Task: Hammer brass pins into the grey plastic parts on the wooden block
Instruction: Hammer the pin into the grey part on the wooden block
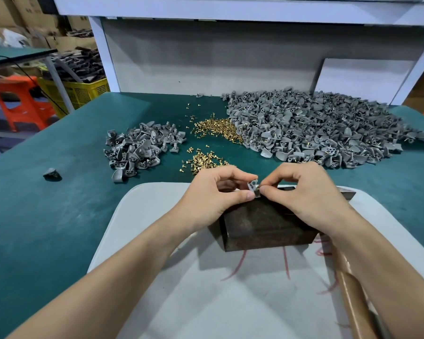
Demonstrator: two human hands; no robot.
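Head-worn view, forward-down, close over bench

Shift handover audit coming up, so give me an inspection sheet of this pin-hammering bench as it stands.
Surface: green mat, pale board on it under the wooden block.
Job's things: grey part at block's far edge; brass pins in two loose heaps; hammer handle under right forearm.
Clutter: small grey pile left, large pile right, one stray part far left.
Hands: left hand and right hand both pinch the grey part.
Cables: thin dark lead on neighbouring bench.
Surroundings: orange stool, yellow crate, cartons.
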